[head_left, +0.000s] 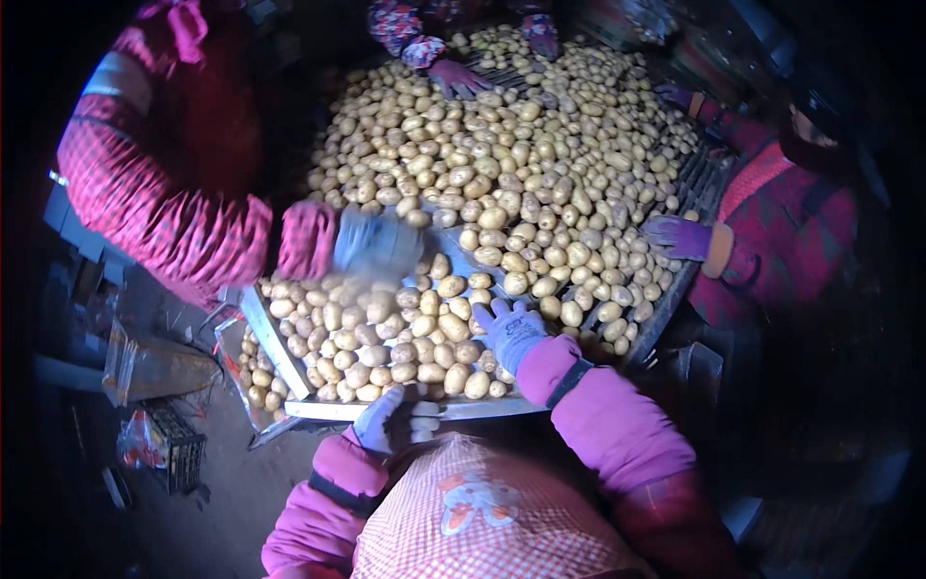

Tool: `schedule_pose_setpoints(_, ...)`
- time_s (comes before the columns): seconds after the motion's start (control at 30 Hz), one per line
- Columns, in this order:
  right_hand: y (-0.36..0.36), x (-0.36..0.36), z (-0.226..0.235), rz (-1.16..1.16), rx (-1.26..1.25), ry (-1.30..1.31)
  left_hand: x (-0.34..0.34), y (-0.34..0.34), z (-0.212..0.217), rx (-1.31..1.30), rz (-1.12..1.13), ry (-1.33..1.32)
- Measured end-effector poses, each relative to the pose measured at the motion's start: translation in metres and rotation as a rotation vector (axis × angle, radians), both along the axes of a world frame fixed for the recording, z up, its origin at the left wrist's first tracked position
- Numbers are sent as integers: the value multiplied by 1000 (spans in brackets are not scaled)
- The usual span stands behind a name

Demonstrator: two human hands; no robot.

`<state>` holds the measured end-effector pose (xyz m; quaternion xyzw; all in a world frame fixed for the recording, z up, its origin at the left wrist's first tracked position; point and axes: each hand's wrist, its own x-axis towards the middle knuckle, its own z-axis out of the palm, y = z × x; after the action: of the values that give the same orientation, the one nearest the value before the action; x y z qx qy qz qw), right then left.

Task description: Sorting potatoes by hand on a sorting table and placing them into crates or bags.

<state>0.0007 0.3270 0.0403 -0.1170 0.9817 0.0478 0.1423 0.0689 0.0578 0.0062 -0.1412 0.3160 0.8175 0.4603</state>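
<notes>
Many pale yellow potatoes (453,328) lie in a metal-edged sorting tray in front of me. My right hand (513,333), in a light grey-purple glove, rests on the tray's right part with its fingers spread, touching potatoes. At the front metal rim (328,410) is my left hand (394,422), gloved too, its fingers curled. What it holds, if anything, is hidden. Pink sleeves and a checked apron (482,507) with a rabbit patch show below.
To the left, a co-worker's gloved hand (378,246) blurs over the potatoes. More co-workers' hands, a purple-gloved one (678,237) on the right and another (457,79) at the far side, lie by the heap. A black crate (178,454) and a metal bin (154,365) stand on the floor at left.
</notes>
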Motion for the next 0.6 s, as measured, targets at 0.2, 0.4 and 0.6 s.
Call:
schedule_pose_setpoints(0.2,5,-24,-37,-408,-1254,241,-5,9,7,-180,103,119)
schedule_pose_setpoints(0.4,124,51,-9,-362,-655,275,-22,80,19,-785,-150,1799)
schedule_pose_setpoints(0.6,94,87,-31,-278,-497,138,-32,133,15,-924,-478,2012)
